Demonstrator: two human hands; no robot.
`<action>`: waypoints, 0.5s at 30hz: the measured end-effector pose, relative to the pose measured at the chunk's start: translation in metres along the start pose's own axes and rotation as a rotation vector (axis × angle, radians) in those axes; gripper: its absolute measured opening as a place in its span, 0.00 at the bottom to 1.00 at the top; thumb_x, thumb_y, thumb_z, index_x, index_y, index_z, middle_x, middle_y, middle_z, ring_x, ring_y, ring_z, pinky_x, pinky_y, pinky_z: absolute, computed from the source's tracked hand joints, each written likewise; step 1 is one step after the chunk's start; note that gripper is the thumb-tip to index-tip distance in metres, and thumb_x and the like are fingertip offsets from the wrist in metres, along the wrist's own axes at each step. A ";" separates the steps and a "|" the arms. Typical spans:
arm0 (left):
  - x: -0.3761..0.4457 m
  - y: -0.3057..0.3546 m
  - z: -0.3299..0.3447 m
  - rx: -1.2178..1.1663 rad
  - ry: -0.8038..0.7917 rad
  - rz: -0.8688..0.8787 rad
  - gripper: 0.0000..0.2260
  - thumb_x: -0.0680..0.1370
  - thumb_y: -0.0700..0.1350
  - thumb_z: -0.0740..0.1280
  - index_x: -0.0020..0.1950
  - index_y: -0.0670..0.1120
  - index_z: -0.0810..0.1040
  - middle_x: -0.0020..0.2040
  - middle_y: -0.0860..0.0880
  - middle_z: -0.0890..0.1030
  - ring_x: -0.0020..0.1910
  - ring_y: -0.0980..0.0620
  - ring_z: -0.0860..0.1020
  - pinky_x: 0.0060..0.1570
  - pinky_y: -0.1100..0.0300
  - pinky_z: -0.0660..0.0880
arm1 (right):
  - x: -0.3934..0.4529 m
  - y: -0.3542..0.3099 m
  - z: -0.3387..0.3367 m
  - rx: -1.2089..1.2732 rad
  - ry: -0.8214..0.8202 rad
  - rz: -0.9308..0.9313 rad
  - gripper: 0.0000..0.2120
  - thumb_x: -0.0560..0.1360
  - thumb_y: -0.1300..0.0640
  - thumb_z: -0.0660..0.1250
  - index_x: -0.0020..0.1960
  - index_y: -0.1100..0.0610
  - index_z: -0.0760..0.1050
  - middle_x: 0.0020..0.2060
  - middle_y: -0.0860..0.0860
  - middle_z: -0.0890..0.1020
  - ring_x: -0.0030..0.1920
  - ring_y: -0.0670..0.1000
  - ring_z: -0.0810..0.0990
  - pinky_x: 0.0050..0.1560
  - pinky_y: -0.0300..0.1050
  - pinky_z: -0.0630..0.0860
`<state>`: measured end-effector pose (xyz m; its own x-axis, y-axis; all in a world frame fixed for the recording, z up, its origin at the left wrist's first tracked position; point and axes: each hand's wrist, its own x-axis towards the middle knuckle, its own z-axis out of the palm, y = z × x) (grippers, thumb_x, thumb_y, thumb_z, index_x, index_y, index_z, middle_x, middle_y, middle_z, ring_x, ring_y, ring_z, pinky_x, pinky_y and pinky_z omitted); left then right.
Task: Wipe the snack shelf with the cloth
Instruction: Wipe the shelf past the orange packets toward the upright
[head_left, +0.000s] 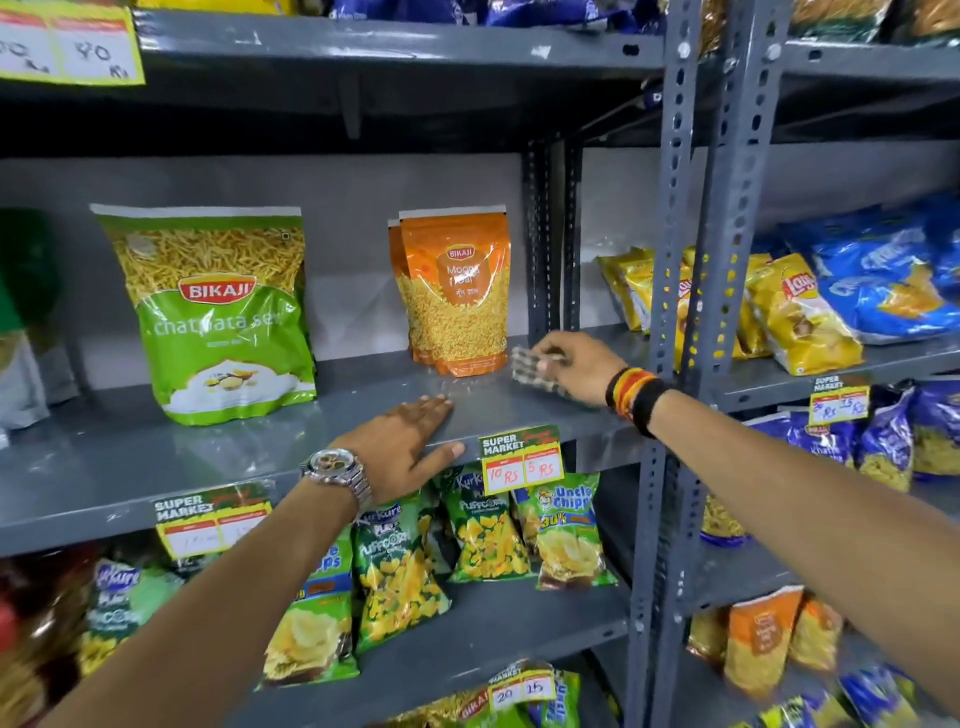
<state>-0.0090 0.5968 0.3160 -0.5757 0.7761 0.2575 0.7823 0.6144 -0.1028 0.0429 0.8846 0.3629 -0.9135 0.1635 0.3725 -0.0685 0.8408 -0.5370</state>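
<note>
A: Where was the cloth (535, 370)?
B: Pinched in the right hand (579, 366), on the grey shelf (208, 457) at the orange pouch's (457, 291) four o'clock.
A: The left hand (410, 441)?
B: Flat, fingers together, holding nothing, at the shelf's front edge, at the cloth's eight o'clock.

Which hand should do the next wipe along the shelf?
Right. The right hand already holds the cloth on the shelf, beside the orange pouch. The left hand lies flat at the shelf's front edge, empty.
</note>
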 end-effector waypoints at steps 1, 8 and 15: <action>0.000 0.000 0.000 -0.004 0.001 -0.002 0.43 0.76 0.74 0.38 0.82 0.48 0.55 0.82 0.48 0.60 0.79 0.49 0.61 0.77 0.50 0.61 | 0.011 0.006 -0.003 -0.006 0.053 0.043 0.04 0.78 0.55 0.63 0.48 0.47 0.75 0.50 0.52 0.82 0.51 0.54 0.80 0.53 0.48 0.76; 0.000 -0.001 0.005 -0.032 -0.002 -0.021 0.42 0.76 0.74 0.38 0.83 0.51 0.51 0.83 0.50 0.58 0.81 0.51 0.57 0.78 0.49 0.60 | 0.083 0.028 0.008 -0.246 0.144 0.237 0.08 0.76 0.57 0.62 0.51 0.49 0.78 0.54 0.53 0.81 0.58 0.59 0.77 0.57 0.52 0.70; 0.002 0.000 0.003 -0.041 0.014 -0.015 0.40 0.77 0.72 0.39 0.83 0.50 0.51 0.83 0.50 0.56 0.81 0.53 0.55 0.77 0.60 0.49 | 0.138 0.064 0.033 -0.111 0.040 0.289 0.03 0.73 0.54 0.67 0.45 0.48 0.79 0.56 0.53 0.83 0.57 0.58 0.79 0.64 0.54 0.72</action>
<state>-0.0110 0.5984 0.3134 -0.5841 0.7646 0.2724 0.7830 0.6192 -0.0590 -0.1012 0.9439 0.3553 -0.8718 0.4229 0.2472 0.2383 0.8071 -0.5403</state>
